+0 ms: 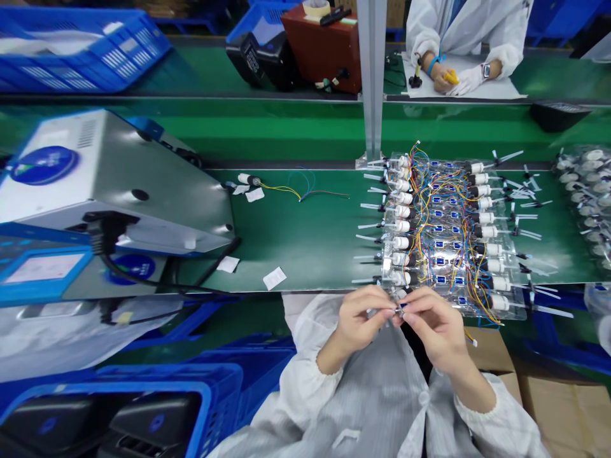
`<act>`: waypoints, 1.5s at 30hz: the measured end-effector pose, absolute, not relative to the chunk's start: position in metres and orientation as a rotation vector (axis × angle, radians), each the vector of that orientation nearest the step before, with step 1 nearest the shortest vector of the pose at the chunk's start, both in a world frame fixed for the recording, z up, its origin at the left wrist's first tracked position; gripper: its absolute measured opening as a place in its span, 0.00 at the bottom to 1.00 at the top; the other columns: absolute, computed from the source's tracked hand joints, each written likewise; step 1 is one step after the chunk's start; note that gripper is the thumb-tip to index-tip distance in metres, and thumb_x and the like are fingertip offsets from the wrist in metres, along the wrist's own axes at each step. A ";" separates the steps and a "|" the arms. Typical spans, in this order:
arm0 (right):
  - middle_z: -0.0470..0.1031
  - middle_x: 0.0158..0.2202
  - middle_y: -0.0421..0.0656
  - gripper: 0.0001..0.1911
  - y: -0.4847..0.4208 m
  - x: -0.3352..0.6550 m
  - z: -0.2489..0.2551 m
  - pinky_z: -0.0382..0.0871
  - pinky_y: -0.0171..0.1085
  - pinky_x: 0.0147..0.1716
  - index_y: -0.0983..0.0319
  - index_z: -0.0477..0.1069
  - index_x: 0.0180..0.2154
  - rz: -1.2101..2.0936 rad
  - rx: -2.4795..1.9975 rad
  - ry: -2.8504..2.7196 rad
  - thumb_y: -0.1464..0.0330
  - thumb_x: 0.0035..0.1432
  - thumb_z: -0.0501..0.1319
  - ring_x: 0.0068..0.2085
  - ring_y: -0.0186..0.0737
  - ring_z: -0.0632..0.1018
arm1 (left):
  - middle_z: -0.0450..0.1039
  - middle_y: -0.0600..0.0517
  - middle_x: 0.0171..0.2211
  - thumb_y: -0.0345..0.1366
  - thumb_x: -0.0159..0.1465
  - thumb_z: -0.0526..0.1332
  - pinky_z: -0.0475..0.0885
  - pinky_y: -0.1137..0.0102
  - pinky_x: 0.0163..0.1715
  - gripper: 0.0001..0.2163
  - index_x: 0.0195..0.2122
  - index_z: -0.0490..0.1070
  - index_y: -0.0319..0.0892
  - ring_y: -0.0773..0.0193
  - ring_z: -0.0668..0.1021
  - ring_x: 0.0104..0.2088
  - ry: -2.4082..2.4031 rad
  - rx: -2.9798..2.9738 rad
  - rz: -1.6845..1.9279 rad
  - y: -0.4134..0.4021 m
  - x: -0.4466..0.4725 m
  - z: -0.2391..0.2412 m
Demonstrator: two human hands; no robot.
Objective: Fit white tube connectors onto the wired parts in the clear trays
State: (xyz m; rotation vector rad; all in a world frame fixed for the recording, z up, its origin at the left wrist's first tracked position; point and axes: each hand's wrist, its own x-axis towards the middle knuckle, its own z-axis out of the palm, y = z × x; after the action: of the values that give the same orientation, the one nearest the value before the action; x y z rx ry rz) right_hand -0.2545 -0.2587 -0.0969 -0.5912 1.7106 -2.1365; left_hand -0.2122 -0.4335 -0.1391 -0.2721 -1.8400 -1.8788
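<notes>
My left hand (361, 320) and my right hand (438, 326) meet at the bench's front edge, thumbs and fingertips pinched close together. Between them is something small with a shiny, dark part, too hidden by the fingers to name. Just beyond my hands lies a row of clear plastic assemblies (446, 245), with blue pieces in the middle. White-and-black cylindrical parts (487, 218) line their ends, and thin coloured wires (421, 210) run across them. Pale strips like cable ties (368, 208) stick out on both sides.
A large metal machine (162, 197) with a black cable stands at left. On the green bench (305, 242) lie a wired cylinder (249, 180) and paper slips (274, 278). A metal post (373, 83) rises behind. Across, a co-worker's hands (451, 79) hold something yellow. Blue crate (210, 407) lower left.
</notes>
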 end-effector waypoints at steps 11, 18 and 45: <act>0.80 0.40 0.43 0.12 -0.255 -0.261 -0.089 0.78 0.36 0.37 0.56 0.80 0.41 -1.873 -0.952 2.233 0.79 0.63 0.65 0.39 0.38 0.82 | 0.80 0.49 0.34 0.26 0.64 0.69 0.79 0.70 0.35 0.09 0.44 0.82 0.43 0.64 0.82 0.34 -1.968 -0.264 -1.690 -0.437 -0.209 -0.138; 0.80 0.41 0.44 0.11 -0.251 -0.265 -0.080 0.77 0.34 0.39 0.58 0.80 0.41 -1.689 -1.083 2.330 0.78 0.64 0.63 0.40 0.37 0.81 | 0.81 0.48 0.34 0.26 0.65 0.68 0.79 0.68 0.36 0.10 0.45 0.81 0.43 0.63 0.82 0.34 -2.022 -0.342 -1.629 -0.438 -0.211 -0.137; 0.81 0.41 0.44 0.08 -0.240 -0.263 -0.089 0.80 0.39 0.40 0.56 0.80 0.41 -1.700 -0.962 2.255 0.74 0.65 0.66 0.41 0.40 0.83 | 0.82 0.48 0.34 0.38 0.68 0.67 0.77 0.60 0.40 0.09 0.48 0.79 0.44 0.57 0.83 0.37 -2.052 -0.491 -1.510 -0.447 -0.209 -0.128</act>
State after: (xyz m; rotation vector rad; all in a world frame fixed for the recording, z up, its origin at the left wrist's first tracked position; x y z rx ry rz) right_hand -0.2626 -0.2401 -0.0892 -0.9618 2.2551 -1.7001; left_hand -0.2086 -0.4469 -0.1275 -0.4906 -2.0525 -1.5105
